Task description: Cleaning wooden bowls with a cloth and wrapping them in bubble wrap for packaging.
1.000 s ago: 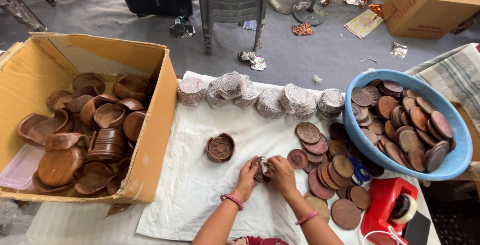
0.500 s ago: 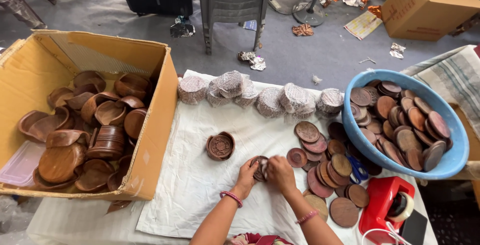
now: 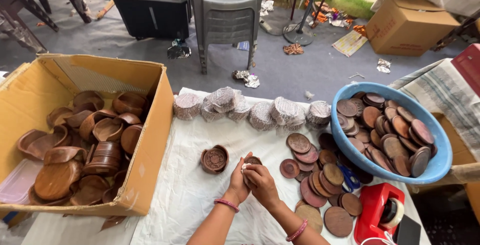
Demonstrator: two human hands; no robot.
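My left hand and my right hand are clasped together around a small stack of round wooden coasters, with a scrap of white wrap showing between the fingers. They hover just above the white cloth. A carved wooden coaster holder sits on the cloth just left of my hands. Loose wooden coasters lie scattered to the right.
A cardboard box of wooden holders stands at left. Several mesh-wrapped coaster bundles line the far cloth edge. A blue tub full of coasters is at right, a red tape dispenser in front of it. Blue scissors lie among coasters.
My hands have lifted the coaster stack slightly and drawn closer together around it. The view has tilted up and shifted, showing more of the floor beyond.
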